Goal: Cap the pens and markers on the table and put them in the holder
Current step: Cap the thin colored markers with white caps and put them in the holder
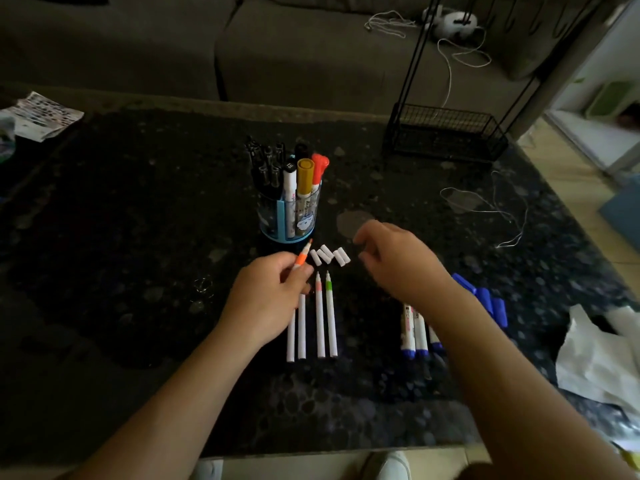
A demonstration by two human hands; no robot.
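My left hand (266,299) pinches the orange pen (302,258), nib toward the white caps (329,256); right hand (398,261), loosely curled, empty, hovers just right of them.

The person is showing both forearms (166,403) bare to the frame's edge, the left hand (266,299) and right hand (398,265) uncovered. One foot is wearing a pale grey shoe (389,465) with a whiter toe.

The left hand (266,299) pinches an orange pen (302,259); the right hand (398,261) hovers beside white caps (329,255).
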